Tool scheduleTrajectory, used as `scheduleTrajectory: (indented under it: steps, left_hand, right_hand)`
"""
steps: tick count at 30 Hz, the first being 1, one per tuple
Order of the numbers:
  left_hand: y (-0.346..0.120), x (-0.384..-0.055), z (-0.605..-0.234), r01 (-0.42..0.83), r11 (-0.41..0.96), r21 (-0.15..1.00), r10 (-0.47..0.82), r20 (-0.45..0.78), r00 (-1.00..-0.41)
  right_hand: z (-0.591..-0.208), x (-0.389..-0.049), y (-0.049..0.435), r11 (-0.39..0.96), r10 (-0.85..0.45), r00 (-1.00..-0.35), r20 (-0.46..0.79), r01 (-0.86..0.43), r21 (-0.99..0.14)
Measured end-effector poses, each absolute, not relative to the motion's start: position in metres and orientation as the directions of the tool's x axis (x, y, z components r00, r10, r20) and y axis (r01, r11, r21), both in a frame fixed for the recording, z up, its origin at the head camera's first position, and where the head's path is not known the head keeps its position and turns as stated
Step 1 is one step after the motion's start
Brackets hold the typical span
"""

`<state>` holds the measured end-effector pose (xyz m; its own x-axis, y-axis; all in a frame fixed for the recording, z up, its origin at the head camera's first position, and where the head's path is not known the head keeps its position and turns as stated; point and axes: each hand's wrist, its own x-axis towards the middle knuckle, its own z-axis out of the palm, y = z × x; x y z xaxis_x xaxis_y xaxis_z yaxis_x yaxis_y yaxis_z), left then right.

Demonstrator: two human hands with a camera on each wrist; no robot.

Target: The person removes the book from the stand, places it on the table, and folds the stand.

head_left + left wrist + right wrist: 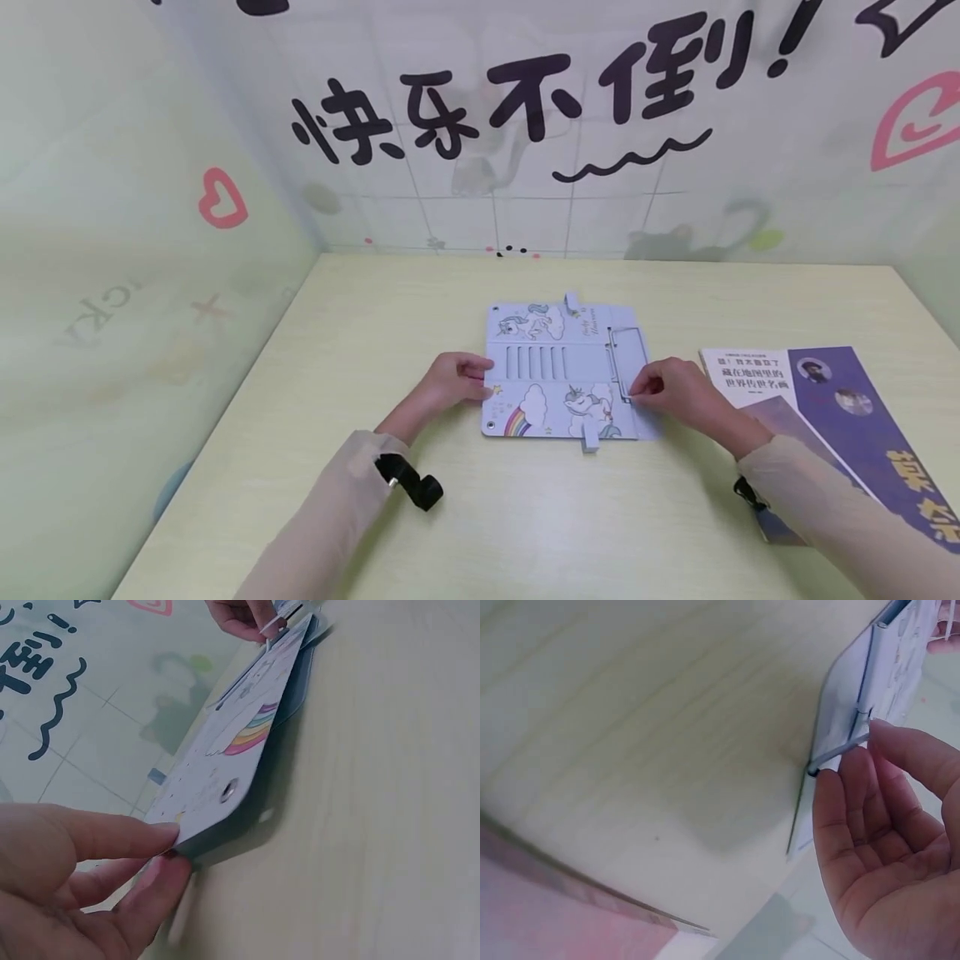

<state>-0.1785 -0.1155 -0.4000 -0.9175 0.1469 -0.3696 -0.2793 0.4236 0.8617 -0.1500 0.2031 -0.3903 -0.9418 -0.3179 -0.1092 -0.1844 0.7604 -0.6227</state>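
Observation:
A pale lilac folding book stand [555, 363] printed with unicorns, clouds and a rainbow lies flat on the table in the head view. My left hand [447, 382] pinches its left edge between thumb and fingers, near a corner eyelet [229, 790] in the left wrist view. On the stand's right part, my right hand [686, 393] pinches a thin metal wire bracket [838, 754] between thumb and fingertips. This bracket is tilted out from the panel in the right wrist view. Two small clips [590, 435] jut from the stand's far and near edges.
Books [855, 417] with purple and white covers lie to the right, partly under my right forearm. The pale wooden table [525, 517] meets a printed wall cloth [450, 221] at the back. A small black device [411, 482] is strapped to my left wrist.

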Motion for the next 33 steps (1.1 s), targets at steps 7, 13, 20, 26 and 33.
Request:
scheduleTrajectory:
  steps: [7,13,20,26,33]
  left_hand:
    - [-0.116,-0.202,-0.377,-0.205,0.611,0.765,0.19,-0.393,-0.9]
    - [-0.098,-0.231,-0.358,-0.17,0.579,0.797,0.179,-0.328,-0.928]
    - [-0.058,-0.265,-0.363,-0.16,0.518,0.84,0.238,-0.321,-0.917]
    - [-0.025,-0.278,-0.377,-0.149,0.514,0.845,0.231,-0.304,-0.924]
    - [0.003,-0.287,-0.392,-0.126,0.581,0.804,0.211,-0.299,-0.931]
  right_hand:
    - [-0.381,-0.134,0.201,0.72,-0.377,-0.922,-0.091,-0.229,-0.655]
    - [-0.377,-0.114,0.191,0.647,-0.468,-0.881,-0.071,-0.287,-0.706]
    - [-0.385,-0.101,0.18,0.573,-0.535,-0.843,-0.055,-0.314,-0.757]
    - [-0.396,-0.102,0.172,0.553,-0.552,-0.832,-0.047,-0.324,-0.767]
    - [-0.4,-0.105,0.165,0.586,-0.53,-0.847,-0.035,-0.336,-0.737]
